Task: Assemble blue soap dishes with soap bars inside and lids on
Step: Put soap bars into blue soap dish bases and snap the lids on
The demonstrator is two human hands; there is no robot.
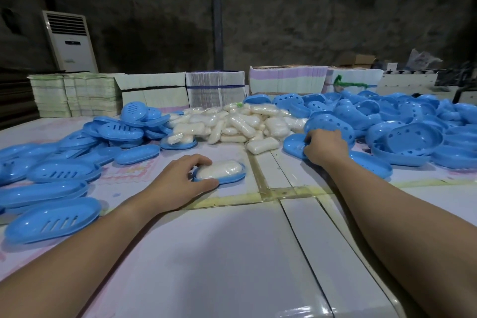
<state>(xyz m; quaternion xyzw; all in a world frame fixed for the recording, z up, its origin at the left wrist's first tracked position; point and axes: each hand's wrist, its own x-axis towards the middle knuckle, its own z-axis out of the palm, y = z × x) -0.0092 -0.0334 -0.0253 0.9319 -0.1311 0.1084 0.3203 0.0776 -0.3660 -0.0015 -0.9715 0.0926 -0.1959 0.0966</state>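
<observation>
A blue soap dish base (227, 180) lies on the white table with a wrapped white soap bar (219, 169) in it. My left hand (180, 178) holds this dish at its left end, thumb on the near rim and fingers curled over the far rim. To the right, my right hand (324, 146) grips a blue lid (293, 146) at the edge of the lid pile; its fingertips are hidden behind the hand. No lid covers the dish.
Slotted blue bases (51, 222) are heaped at the left. Wrapped soap bars (237, 124) are piled at the middle back. Perforated blue lids (402, 131) fill the right. Stacks of flat cartons (154, 93) line the far edge of the table (232, 253).
</observation>
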